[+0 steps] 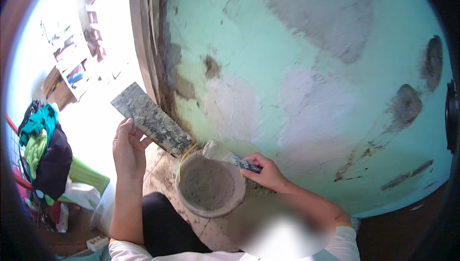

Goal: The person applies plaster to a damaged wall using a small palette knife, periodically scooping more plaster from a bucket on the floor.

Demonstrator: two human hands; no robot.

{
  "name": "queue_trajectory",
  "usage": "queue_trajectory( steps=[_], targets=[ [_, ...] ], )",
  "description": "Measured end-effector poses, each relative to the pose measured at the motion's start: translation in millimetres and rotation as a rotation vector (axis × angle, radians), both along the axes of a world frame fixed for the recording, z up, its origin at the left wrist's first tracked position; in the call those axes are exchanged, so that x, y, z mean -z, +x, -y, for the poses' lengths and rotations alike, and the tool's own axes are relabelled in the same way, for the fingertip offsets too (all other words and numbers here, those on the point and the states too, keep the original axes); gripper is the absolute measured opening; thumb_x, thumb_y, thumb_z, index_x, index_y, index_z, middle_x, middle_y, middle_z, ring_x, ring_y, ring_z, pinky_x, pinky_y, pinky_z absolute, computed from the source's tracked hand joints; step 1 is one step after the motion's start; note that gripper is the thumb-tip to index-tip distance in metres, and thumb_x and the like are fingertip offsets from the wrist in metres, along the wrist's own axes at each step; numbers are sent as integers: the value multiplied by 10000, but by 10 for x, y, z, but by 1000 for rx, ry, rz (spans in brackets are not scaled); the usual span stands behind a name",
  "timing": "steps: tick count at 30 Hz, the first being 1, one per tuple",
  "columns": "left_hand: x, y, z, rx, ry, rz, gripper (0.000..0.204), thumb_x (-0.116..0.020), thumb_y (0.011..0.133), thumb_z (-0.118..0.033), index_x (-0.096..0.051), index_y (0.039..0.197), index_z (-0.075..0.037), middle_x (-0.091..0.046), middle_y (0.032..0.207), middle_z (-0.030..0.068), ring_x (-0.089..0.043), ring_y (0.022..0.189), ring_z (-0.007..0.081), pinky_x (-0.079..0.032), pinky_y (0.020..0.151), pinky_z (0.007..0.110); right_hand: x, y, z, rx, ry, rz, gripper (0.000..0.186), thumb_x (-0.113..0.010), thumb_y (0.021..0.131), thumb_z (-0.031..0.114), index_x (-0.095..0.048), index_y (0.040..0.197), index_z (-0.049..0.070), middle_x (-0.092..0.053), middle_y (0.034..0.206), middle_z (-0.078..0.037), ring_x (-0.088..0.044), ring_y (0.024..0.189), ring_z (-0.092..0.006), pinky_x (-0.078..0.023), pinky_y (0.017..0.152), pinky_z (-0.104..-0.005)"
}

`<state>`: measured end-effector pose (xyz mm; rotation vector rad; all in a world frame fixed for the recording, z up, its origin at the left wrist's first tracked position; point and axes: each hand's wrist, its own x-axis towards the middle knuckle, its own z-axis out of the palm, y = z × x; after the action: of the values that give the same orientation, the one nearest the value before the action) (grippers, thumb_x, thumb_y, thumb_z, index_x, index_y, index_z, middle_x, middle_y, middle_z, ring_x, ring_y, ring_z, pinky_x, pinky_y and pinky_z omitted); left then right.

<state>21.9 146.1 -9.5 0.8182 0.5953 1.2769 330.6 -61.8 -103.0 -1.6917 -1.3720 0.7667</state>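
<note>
My left hand (pixel 129 148) grips a flat rectangular board (pixel 152 118) by its lower edge, thumb in front. Grey mortar is smeared and crusted over its face, and it slants down toward the bucket. In my right hand (pixel 267 171) is a trowel (pixel 219 153), held by its dark blue handle. Pale grey mortar coats the blade, which lies over the far rim of the bucket. The round grey bucket (pixel 239 198) stands on the floor between my arms, with a yellow handle and grey mortar (pixel 208 182) inside.
Ahead rises a green wall (pixel 230 45) with several grey and whitish patches. A wooden door frame (pixel 143 31) borders a bright opening at the left. Piled clothes (pixel 45 146) hang on a rack at far left. Splattered tiles (pixel 158 170) surround the bucket. A white power strip (pixel 97 243) lies at lower left.
</note>
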Motion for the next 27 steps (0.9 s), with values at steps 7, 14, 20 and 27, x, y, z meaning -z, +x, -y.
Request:
queue_trajectory(
  steps=[7, 14, 20, 27],
  targets=[
    [-669, 523, 37, 145, 159, 96, 228, -484, 1028, -214, -567, 1144, -36, -652, 1074, 101, -654, 990, 220, -562, 810, 406, -1301, 340, 198, 240, 320, 1, 321, -789, 896, 203, -628, 1130, 54, -617, 859, 49, -519, 759, -29, -448, 680, -208],
    [-1457, 1093, 92, 332, 287, 346, 233, -487, 1026, -149, -520, 1170, 32, -593, 1127, 151, -620, 1078, 277, -563, 890, 481, -2706, 361, 261, 379, 577, 250, 248, -769, 915, 221, -694, 1060, 34, -600, 807, 77, -497, 710, -14, -412, 621, -189],
    [-2209, 1363, 183, 289, 416, 422, 265, -440, 1034, -102, -478, 1176, 118, -555, 1170, 197, -614, 1097, 315, -594, 958, 480, -3666, 322, 29, 426, 652, 375, 318, -733, 934, 357, -723, 987, 43, -614, 759, 48, -505, 653, -16, -401, 564, -197],
    [-2885, 1590, 12, 269, 507, 499, 256, -434, 1021, -47, -465, 1187, 146, -540, 1211, 200, -614, 1134, 340, -579, 1002, 499, -4612, 452, -160, 360, 703, 476, 322, -686, 960, 373, -736, 1009, 59, -639, 794, 25, -502, 634, -27, -366, 522, -201]
  ],
)
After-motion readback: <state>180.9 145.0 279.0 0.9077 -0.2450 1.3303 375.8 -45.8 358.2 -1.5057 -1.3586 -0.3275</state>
